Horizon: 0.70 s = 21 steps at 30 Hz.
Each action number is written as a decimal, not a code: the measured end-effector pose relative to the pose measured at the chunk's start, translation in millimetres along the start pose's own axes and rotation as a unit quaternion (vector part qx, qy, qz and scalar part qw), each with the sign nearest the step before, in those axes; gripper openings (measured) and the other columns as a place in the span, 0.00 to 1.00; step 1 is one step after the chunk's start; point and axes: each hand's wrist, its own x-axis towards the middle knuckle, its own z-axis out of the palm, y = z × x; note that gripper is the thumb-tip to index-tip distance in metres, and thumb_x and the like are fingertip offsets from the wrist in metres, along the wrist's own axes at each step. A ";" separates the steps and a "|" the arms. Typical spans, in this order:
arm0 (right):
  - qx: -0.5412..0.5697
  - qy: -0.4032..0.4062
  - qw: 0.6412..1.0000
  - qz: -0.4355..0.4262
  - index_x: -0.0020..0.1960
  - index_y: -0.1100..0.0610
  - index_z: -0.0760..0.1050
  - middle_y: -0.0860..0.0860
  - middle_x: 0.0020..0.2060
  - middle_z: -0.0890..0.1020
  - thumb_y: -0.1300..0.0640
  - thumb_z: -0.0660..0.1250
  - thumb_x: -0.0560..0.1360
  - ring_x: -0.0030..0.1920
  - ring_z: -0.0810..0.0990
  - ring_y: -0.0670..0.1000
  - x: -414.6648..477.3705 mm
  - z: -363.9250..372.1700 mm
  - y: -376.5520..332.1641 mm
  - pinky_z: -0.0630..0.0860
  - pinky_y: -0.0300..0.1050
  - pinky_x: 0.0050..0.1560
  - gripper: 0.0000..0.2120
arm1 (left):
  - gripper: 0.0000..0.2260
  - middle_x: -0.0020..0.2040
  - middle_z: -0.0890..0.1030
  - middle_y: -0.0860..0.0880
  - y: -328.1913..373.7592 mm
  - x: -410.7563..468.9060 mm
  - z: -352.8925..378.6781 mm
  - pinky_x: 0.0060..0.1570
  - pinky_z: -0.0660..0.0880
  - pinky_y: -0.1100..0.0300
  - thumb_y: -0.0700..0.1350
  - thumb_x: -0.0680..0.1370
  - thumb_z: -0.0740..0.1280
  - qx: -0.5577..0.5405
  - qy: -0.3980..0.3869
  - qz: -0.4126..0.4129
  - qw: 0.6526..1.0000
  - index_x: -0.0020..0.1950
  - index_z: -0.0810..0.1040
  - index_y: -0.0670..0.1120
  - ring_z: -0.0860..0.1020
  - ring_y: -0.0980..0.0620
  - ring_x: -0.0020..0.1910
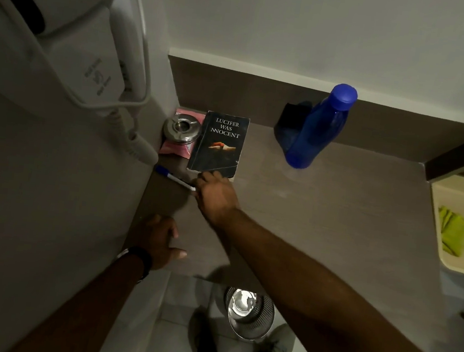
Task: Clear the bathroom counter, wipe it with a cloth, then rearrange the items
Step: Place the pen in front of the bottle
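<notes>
A dark paperback book lies flat on the brown counter at the back left. Left of it, a round metal ashtray sits on a pink packet. A blue-capped white pen lies in front of them. My right hand reaches over the counter, its fingers curled down onto the pen's white end just below the book's near edge. My left hand rests on the counter's front left edge with fingers apart. A blue bottle stands at the back, with a dark cloth behind it.
A white wall-mounted hair dryer with a coiled cord hangs over the left side. At the right is a cream sink with a green cloth in it. A metal bin stands on the tiled floor below the counter edge.
</notes>
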 end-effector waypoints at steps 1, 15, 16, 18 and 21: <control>0.000 0.003 1.000 0.000 0.69 0.51 0.79 0.51 0.65 0.80 0.52 0.65 0.83 0.65 0.76 0.55 -3.4 -0.4 3.5 0.74 0.51 0.65 0.16 | 0.24 0.43 0.69 0.57 0.1 0.2 0.1 0.38 0.69 0.59 0.60 0.55 0.80 0.003 0.001 -0.001 1.000 0.40 0.70 0.56 0.73 0.55 0.37; -0.068 0.042 0.953 0.291 0.67 0.51 0.83 0.54 0.58 0.81 0.56 0.64 0.84 0.59 0.75 0.59 -113.7 -74.4 220.0 0.73 0.52 0.59 0.14 | 0.22 0.48 0.72 0.52 9.7 -3.6 -3.7 0.43 0.67 0.60 0.55 0.59 0.82 0.003 0.002 -0.004 1.000 0.43 0.73 0.54 0.73 0.52 0.44; -0.068 0.036 0.954 0.289 0.67 0.51 0.83 0.54 0.58 0.81 0.55 0.64 0.85 0.59 0.75 0.59 -110.6 -77.1 222.3 0.72 0.52 0.59 0.15 | 0.22 0.47 0.72 0.52 9.2 -3.1 -4.1 0.41 0.66 0.60 0.55 0.59 0.82 0.003 -0.001 0.002 1.000 0.43 0.74 0.53 0.73 0.52 0.42; -0.059 0.026 0.959 0.276 0.69 0.51 0.83 0.54 0.59 0.81 0.55 0.63 0.86 0.61 0.75 0.59 -103.8 -80.0 219.8 0.71 0.51 0.60 0.16 | 0.22 0.47 0.71 0.51 7.7 -2.1 -4.5 0.38 0.64 0.60 0.55 0.60 0.82 0.008 -0.012 0.014 1.000 0.43 0.73 0.52 0.72 0.51 0.41; -0.042 0.018 0.964 0.263 0.71 0.50 0.81 0.54 0.61 0.80 0.53 0.63 0.86 0.63 0.74 0.58 -95.0 -82.7 214.1 0.71 0.50 0.63 0.16 | 0.22 0.46 0.72 0.50 6.6 -1.2 -5.2 0.39 0.65 0.60 0.54 0.60 0.82 0.009 -0.019 0.023 1.000 0.43 0.73 0.52 0.72 0.51 0.41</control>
